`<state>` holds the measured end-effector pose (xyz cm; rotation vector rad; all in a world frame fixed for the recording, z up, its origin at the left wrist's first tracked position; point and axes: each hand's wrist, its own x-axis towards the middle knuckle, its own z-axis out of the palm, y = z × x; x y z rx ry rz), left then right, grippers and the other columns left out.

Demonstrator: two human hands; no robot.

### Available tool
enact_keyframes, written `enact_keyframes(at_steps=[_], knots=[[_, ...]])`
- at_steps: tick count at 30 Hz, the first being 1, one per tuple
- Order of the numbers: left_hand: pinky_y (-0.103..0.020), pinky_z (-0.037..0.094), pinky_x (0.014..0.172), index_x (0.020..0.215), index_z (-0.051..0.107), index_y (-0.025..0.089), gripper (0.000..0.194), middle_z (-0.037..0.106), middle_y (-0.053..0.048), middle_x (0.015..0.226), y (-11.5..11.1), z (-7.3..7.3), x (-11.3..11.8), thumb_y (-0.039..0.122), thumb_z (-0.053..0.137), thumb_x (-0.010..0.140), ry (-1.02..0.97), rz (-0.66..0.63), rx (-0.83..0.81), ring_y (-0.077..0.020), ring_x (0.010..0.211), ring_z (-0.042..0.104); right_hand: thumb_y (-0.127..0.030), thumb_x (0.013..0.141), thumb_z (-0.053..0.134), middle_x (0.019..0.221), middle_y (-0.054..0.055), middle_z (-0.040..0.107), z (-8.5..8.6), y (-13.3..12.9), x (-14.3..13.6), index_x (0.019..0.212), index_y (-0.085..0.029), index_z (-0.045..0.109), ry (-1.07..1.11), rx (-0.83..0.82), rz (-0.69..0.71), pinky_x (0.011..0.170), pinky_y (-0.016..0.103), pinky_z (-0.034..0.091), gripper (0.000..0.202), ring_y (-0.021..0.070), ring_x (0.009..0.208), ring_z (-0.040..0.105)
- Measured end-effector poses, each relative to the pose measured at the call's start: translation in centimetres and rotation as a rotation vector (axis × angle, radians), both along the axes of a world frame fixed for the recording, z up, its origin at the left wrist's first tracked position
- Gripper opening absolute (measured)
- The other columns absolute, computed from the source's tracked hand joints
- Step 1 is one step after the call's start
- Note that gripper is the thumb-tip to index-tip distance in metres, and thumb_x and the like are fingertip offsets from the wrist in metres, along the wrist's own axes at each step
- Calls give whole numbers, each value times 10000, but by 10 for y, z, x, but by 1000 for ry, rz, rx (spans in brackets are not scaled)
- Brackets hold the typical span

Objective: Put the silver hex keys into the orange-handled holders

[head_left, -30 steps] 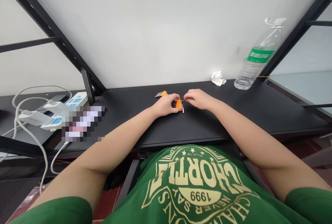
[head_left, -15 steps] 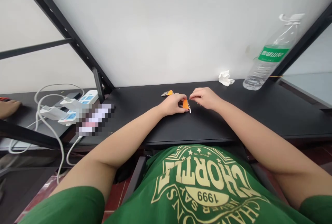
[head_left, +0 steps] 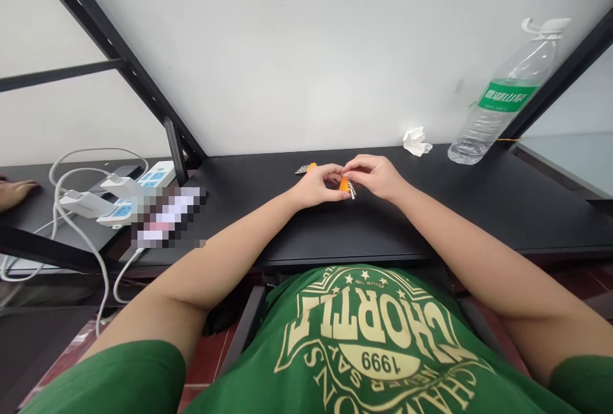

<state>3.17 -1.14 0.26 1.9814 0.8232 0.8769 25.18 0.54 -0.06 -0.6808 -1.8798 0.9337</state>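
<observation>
Near the middle of the black table, my left hand grips an orange holder with several thin metal pieces sticking out of its right side. My right hand is closed, its fingertips at the upper end of that holder and touching or nearly touching it. What sits between those fingertips is too small to make out. A second orange holder with metal pieces lies on the table just behind my left hand, partly hidden by it.
Crumpled white tissue and a large clear bottle stand at the back right. On the left are a power strip with chargers, looping white cables and a pixelated phone. Another person's hand rests at the far left.
My right hand has moved left, from a gap beside the holder to its upper end. The view has shifted slightly.
</observation>
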Motion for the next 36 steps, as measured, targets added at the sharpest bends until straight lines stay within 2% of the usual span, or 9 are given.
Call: enact_keyframes(at_steps=[3, 6, 10, 16, 21, 26, 29, 32, 36], knots=[[-355, 586, 891, 1097, 669, 162, 466, 783, -75, 971, 0, -1, 3, 341, 890, 728, -38, 70, 66, -209, 920, 749, -556, 842, 828, 777, 12, 687, -4, 2, -3, 896, -214, 693, 179, -409, 103, 614, 303, 513, 372, 158, 663, 613], [-338, 567, 866, 1072, 665, 178, 456, 747, -33, 930, -2, -6, 7, 307, 887, 695, 16, 145, 176, -189, 888, 713, -570, 822, 855, 817, -5, 671, -9, 0, -6, 904, -229, 611, 284, -733, 295, 584, 277, 492, 427, 143, 666, 599], [-351, 544, 861, 1048, 674, 190, 449, 708, -25, 954, -6, -10, 11, 344, 883, 680, 144, 207, 317, -201, 902, 669, -451, 820, 889, 979, 7, 695, -12, -4, -8, 958, -227, 620, 323, -903, 438, 609, 267, 517, 377, 137, 746, 633], [-355, 520, 824, 1050, 652, 202, 446, 700, -18, 942, -3, -12, 11, 426, 851, 719, 240, 258, 319, -215, 889, 669, -456, 794, 913, 881, 23, 709, -16, 2, -10, 984, -215, 639, 177, -728, 196, 602, 279, 532, 411, 145, 697, 641], [-353, 522, 801, 1051, 614, 214, 413, 705, -8, 922, 0, -13, 8, 427, 819, 762, 319, 262, 288, -220, 871, 680, -375, 799, 889, 836, 27, 714, -18, 5, -10, 1079, -207, 653, 5, -555, 119, 593, 291, 514, 403, 161, 670, 647], [-394, 538, 909, 1238, 596, 221, 516, 714, -52, 1102, 7, -14, -1, 453, 786, 818, 434, 243, 379, -254, 1026, 679, -322, 830, 791, 838, -4, 682, -25, 15, -8, 1112, -217, 669, -91, -354, -46, 672, 296, 523, 325, 164, 742, 651], [-436, 533, 1011, 1356, 566, 213, 627, 690, -93, 1236, 14, -14, -10, 480, 771, 828, 462, 347, 420, -288, 1156, 646, -339, 850, 739, 842, -6, 670, -29, 27, -1, 1074, -214, 670, -131, -249, -146, 720, 310, 531, 266, 171, 777, 646], [-472, 495, 1110, 1373, 580, 204, 548, 642, -121, 1385, 23, -11, -20, 358, 687, 859, 533, 494, 444, -322, 1307, 571, -350, 868, 713, 920, 20, 708, -30, 40, 12, 1067, -213, 680, -207, -167, -221, 801, 342, 548, 244, 194, 855, 668], [-529, 429, 1187, 1508, 501, 215, 685, 556, -154, 1531, 37, -7, -33, 265, 618, 836, 725, 680, 302, -365, 1478, 440, -340, 860, 734, 1186, 92, 702, -31, 56, 28, 1201, -219, 687, -366, -131, -426, 944, 401, 555, 365, 240, 1041, 676]])
